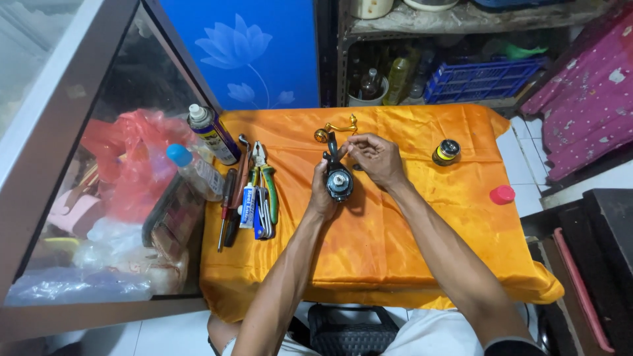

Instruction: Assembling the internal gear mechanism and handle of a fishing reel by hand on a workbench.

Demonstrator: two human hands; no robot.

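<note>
The worktop is covered by an orange satin cloth. Along its left edge a spray can, a clear bottle with a blue cap, pliers with green handles, screwdrivers and a small tube are laid. A gold handle is seen at the back, a small round jar to the right, and a red cap at the right edge.
</note>
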